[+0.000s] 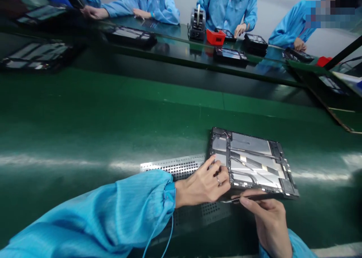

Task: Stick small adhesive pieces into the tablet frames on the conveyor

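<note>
An opened tablet lies right of centre, its grey battery panels, dark cables and small yellowish tape pieces showing. My left hand rests over its near left corner, fingers bent and touching the edge; the thumb is hidden. Just in front of the near edge, my right hand is closed on tweezers, a slim dark tool with a bright tip pointing left towards my left fingers. Whether the tip touches the tablet, I cannot tell. A silvery sheet with rows of square holes lies partly under my left hand and the tablet.
Across the green table runs a raised dark ledge with several opened tablets. A red bin and a black tape dispenser stand there. Several co-workers in blue work behind it. A board leans at right.
</note>
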`<control>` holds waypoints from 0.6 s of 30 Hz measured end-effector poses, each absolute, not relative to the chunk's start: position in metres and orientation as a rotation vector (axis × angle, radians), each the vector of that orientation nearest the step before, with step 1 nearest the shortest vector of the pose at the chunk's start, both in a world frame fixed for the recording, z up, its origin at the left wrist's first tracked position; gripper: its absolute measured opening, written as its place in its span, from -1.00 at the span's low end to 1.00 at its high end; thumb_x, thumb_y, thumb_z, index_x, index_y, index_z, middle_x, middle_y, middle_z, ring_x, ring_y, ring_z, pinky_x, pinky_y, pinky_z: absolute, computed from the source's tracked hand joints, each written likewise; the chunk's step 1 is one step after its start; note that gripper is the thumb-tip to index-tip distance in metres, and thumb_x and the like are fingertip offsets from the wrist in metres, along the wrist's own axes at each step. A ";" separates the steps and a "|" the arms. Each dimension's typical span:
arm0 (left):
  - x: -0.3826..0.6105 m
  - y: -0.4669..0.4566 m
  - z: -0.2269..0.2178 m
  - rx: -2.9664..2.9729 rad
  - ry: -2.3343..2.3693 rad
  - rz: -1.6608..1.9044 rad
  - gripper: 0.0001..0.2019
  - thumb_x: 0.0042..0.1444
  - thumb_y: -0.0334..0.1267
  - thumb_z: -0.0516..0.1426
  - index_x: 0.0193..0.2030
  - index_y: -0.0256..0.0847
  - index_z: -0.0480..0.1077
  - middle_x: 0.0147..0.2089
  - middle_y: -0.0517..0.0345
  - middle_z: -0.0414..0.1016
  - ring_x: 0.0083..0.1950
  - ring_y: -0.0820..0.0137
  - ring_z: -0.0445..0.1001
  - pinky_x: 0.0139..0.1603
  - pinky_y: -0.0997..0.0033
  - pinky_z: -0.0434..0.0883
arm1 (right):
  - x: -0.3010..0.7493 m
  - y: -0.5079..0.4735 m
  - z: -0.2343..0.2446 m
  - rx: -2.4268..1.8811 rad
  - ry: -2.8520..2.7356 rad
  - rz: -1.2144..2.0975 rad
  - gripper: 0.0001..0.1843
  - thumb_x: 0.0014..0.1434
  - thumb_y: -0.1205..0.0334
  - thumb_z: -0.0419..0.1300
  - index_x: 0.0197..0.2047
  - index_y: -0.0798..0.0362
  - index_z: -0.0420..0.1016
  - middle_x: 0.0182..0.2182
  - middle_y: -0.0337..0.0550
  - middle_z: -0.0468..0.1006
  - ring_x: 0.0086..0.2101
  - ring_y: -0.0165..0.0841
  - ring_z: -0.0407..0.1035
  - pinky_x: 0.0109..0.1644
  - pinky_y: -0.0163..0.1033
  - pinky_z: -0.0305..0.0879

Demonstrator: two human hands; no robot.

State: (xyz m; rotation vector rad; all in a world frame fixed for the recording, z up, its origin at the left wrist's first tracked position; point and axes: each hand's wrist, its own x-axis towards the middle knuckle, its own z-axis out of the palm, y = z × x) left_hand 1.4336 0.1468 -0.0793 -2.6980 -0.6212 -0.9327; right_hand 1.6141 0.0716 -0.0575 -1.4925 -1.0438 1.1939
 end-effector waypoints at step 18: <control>1.407 0.154 0.003 -2.767 -0.920 -1.240 -0.76 0.27 -0.31 -0.07 -0.13 -0.42 0.34 -0.27 0.01 0.44 -0.19 0.32 0.46 0.01 0.24 0.47 | 1.607 0.119 0.008 -1.093 -1.298 0.422 -0.81 -0.10 0.47 0.30 -0.39 0.00 0.58 -0.47 -0.28 0.59 -0.43 -0.38 0.49 -0.31 -0.34 0.45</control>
